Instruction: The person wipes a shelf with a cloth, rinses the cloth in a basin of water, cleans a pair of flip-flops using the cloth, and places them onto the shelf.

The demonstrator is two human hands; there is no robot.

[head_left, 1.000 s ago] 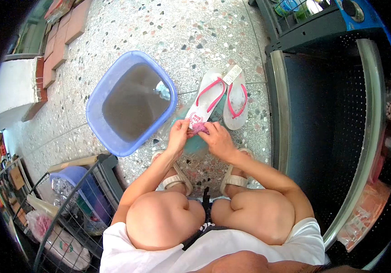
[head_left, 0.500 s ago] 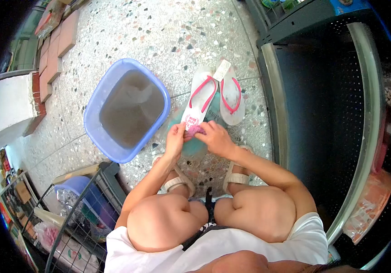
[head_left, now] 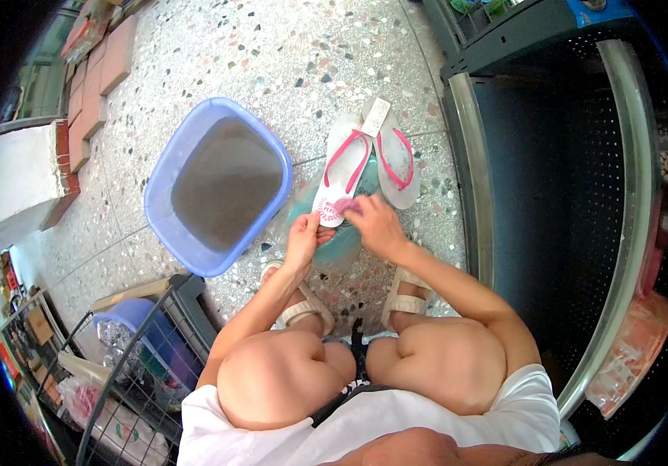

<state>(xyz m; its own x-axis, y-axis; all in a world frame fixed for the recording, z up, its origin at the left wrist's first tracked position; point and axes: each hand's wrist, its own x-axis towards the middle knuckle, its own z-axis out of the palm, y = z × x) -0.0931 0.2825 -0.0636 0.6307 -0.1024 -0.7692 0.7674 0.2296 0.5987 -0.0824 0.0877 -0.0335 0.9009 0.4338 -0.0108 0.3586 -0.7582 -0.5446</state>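
Held flip-flop (head_left: 339, 179): lay before the person, right of the blue basin (head_left: 158, 175), over a clear-and-teal plastic sheet (head_left: 346, 248); whether its heel was raised could not be told.
Left hand (head_left: 307, 235): grasped the held flip-flop at its heel edge, beside the red print.
Right hand (head_left: 377, 227): pinched a pink wad (head_left: 344, 206) against the printed heel; the wad looked soft and easily squashed.
Sole: probably light, bendy foam, hard to break, and likely slick if wet.
Best hold: the heel rim, it seemed, with the thumb above and fingers below; the pink strap (head_left: 334, 157) would probably flex.
Long axis: ran away from the person, tipped slightly right at the far end; the strap's point put the toe there.
Second flip-flop (head_left: 396, 167): lay just right, slanting the other way, its strap's point toward the person.
White tag (head_left: 376, 116): lay across the pair's far ends.
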